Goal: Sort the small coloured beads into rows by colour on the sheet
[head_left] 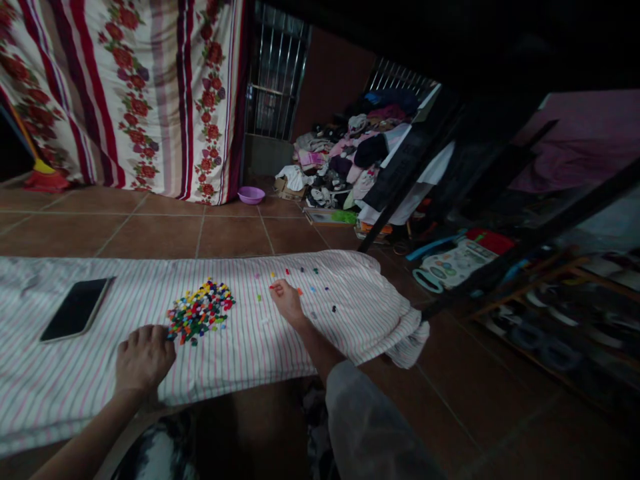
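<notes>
A heap of small multicoloured pieces (200,310), bead-like in size, lies on a striped cloth (125,273). My left hand (145,357) rests on the cloth at the heap's near left edge. Its fingers are curled, and what they hold, if anything, is hidden. My right hand (287,300) is right of the heap, thumb and fingers pinched on a small red piece (273,287). Around that hand single pieces lie spread apart, among them a yellow piece (273,275), a green piece (259,297), an orange piece (300,292) and a black piece (334,309).
A phone (77,310) lies on the cloth at the left. Beyond, on the tiled floor, are a purple basin (251,195), a red broom (47,179) and a large clothes pile (350,153). A dark post (390,213) and a shoe rack (540,313) stand at the right.
</notes>
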The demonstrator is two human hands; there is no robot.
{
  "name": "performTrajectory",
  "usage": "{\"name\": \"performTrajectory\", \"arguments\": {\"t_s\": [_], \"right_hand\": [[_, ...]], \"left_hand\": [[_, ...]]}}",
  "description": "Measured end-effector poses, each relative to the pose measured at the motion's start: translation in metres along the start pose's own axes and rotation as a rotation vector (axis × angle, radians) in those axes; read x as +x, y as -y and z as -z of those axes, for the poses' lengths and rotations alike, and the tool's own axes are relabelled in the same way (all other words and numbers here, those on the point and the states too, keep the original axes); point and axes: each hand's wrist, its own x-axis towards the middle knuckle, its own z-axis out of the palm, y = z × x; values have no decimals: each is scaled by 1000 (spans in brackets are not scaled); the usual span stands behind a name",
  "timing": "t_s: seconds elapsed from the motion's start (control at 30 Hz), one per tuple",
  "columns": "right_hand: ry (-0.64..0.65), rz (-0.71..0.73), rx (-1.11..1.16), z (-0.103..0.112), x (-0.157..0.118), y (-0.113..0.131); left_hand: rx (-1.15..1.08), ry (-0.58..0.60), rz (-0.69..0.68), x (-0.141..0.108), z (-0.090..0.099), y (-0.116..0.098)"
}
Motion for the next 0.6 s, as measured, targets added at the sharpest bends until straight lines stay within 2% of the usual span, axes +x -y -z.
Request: {"name": "performTrajectory", "arguments": {"t_s": [0.2, 0.47, 0.6], "right_hand": [[-9, -105, -147, 18, 34, -25], [-8, -100, -227, 11, 61, -36], [-49, -131, -270, 16, 72, -42]], "left_hand": [[-15, 19, 48, -4, 5, -1], [-25, 10, 43, 0, 4, -1], [-18, 17, 46, 0, 3, -1]]}}
